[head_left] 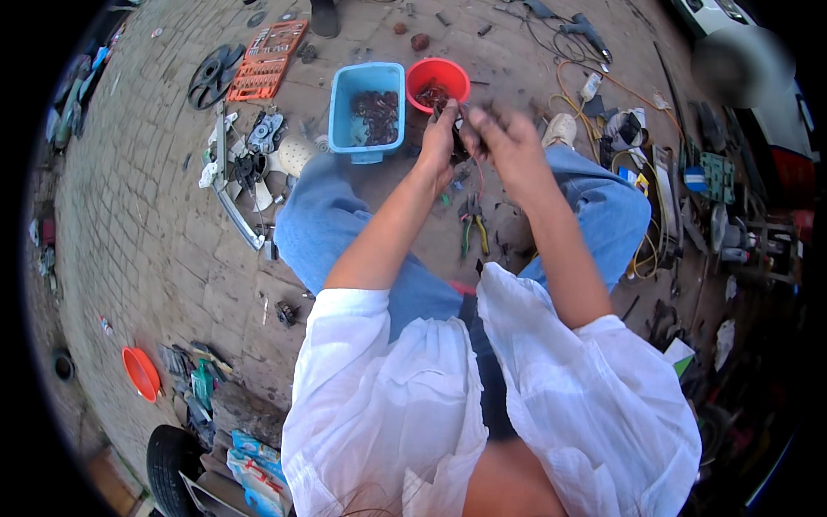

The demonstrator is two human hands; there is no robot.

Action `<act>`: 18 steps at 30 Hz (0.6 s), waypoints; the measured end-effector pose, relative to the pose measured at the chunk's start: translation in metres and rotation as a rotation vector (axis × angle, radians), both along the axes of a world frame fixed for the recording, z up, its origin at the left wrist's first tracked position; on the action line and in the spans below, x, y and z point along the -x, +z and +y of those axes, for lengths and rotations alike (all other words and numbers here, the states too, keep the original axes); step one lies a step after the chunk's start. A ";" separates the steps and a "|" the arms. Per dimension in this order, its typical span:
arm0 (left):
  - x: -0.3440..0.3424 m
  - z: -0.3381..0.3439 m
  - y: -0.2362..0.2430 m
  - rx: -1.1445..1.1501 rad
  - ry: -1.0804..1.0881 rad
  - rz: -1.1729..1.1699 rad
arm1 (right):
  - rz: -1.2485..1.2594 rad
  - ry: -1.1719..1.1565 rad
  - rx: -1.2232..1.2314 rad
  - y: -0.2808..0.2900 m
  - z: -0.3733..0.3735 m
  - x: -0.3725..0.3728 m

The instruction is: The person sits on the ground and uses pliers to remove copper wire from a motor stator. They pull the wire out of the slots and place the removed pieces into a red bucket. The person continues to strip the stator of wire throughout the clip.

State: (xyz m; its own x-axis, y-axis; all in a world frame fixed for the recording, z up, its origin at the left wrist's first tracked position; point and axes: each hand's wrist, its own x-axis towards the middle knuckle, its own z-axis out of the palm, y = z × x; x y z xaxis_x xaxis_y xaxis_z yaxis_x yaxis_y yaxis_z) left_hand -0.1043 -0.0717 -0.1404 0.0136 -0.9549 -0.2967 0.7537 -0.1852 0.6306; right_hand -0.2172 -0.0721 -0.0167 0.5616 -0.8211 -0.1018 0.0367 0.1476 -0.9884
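Observation:
My left hand (pixel 438 146) is closed in a pinch just below the red bowl (pixel 466 87); what its fingers grip is small and dark, too small to name. My right hand (pixel 510 151) is beside it, its fingers smeared by motion. A thin reddish wire (pixel 481 177) hangs between the hands. The red bowl contains coppery scraps (pixel 432 93). To its left stands a light blue basin (pixel 338 108) with dark, tangled bits (pixel 376 116) in it. Pliers with green and yellow handles (pixel 472 226) lie on the ground between my legs.
An orange tool case (pixel 269 59) lies open at the far left, near a black wheel-shaped part (pixel 211 76). Metal parts (pixel 265 133) litter the ground by my left shoe (pixel 297 155). A corded power tool (pixel 588 36) rests at the far right. Cables and scrap crowd the right side.

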 end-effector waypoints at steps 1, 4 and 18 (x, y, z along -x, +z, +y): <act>0.002 -0.003 -0.005 -0.033 0.054 0.001 | -0.084 -0.007 -0.044 -0.001 -0.008 -0.003; 0.017 -0.014 -0.021 -0.123 0.142 -0.022 | -0.322 0.002 -0.184 -0.015 -0.034 0.005; 0.010 0.030 -0.025 -0.383 0.047 0.031 | 0.137 0.178 0.163 -0.065 0.051 0.035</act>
State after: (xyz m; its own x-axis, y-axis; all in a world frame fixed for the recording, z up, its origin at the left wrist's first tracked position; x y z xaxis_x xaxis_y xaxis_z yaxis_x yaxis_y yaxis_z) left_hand -0.1147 -0.0413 -0.1655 0.0400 -0.7736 -0.6324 0.7849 -0.3674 0.4990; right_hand -0.2518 -0.0207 -0.0821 0.6890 -0.7222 -0.0610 -0.1109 -0.0219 -0.9936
